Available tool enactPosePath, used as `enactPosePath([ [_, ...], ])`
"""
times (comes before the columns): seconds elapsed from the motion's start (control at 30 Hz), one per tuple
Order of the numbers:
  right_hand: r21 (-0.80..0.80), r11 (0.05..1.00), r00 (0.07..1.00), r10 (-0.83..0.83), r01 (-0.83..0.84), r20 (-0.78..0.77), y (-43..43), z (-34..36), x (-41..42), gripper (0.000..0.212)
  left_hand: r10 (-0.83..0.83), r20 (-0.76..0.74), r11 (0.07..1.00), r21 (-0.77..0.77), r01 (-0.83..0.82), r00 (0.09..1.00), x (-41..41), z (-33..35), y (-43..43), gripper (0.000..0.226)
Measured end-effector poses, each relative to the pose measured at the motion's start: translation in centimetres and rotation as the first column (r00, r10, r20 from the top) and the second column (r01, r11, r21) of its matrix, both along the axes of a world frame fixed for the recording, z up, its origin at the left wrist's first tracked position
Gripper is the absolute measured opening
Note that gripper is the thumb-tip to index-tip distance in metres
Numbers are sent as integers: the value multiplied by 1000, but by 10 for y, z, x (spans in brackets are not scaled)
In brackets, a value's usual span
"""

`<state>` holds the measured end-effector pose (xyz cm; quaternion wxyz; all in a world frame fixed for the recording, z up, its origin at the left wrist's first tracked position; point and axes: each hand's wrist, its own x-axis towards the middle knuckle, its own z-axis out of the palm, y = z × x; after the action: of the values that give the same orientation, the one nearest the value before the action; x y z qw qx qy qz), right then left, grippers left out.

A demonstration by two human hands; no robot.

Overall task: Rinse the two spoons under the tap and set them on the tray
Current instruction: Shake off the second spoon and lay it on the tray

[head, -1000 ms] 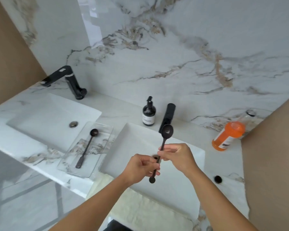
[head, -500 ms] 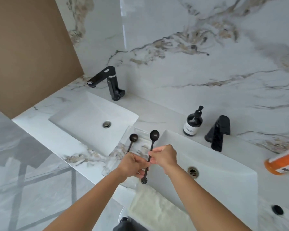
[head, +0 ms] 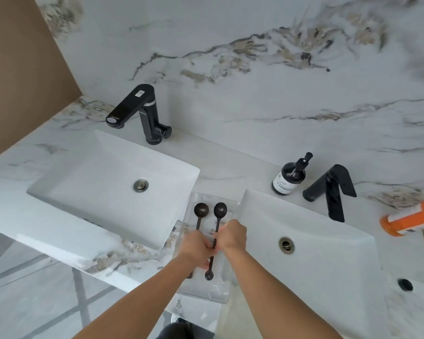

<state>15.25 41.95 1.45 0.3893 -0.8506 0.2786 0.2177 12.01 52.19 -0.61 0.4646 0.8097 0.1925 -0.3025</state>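
Left grip (head: 196, 248): I see it closed around the handle of the right spoon (head: 217, 237).
Right grip (head: 232, 234): pinching the same handle, just above the left grip.
Left spoon (head: 200, 215): flat on the tray (head: 206, 293), beside the held one.
Tray: on the table (head: 220, 172), between both sinks.

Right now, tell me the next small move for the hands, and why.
Probably lower the second black spoon flat and let go: both hands hold its handle over the clear plastic tray, parallel to the other black spoon already lying there.
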Motion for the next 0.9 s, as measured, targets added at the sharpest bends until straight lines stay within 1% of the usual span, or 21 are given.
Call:
enactPosePath([
  [0.07,13,998,998,-64,64,4,5,-3,2,24,-40,-18,999,-23,39,999,5,-4,-1,26],
  [0.1,21,995,995,-102,102,5,7,-2,3,29,-51,-28,998,-38,50,998,8,-5,-1,20],
  [0.2,108,963,968,-251,248,7,12,-4,3,27,-69,-67,997,-48,66,995,13,-9,-1,15],
  [0.3,163,934,946,-323,319,-2,15,-6,1,26,-108,-89,994,-4,108,990,15,-12,-3,22],
  [0.37,149,935,947,-322,320,-14,17,-6,1,27,-118,-86,992,23,121,989,16,-14,-5,28],
  [0.43,115,951,958,-285,286,-29,17,-6,4,27,-130,-74,990,46,133,989,16,-15,-6,33],
  [0.6,-43,996,997,-76,75,-13,20,-2,4,25,-120,-70,991,41,123,990,15,-18,-6,35],
  [0.7,-99,995,1000,1,-2,-17,19,-2,2,25,-137,-59,989,42,139,989,13,-16,-6,36],
  [0.77,-165,982,995,91,-95,-32,19,-1,1,23,-156,-54,985,59,159,986,12,-14,-6,35],
  [0.8,-168,978,992,123,-128,-38,19,0,1,21,-159,-57,985,64,163,986,12,-14,-5,35],
  [0.9,-216,954,978,200,-208,-58,18,0,-1,25,-164,-68,983,73,168,984,12,-14,-3,34],
])
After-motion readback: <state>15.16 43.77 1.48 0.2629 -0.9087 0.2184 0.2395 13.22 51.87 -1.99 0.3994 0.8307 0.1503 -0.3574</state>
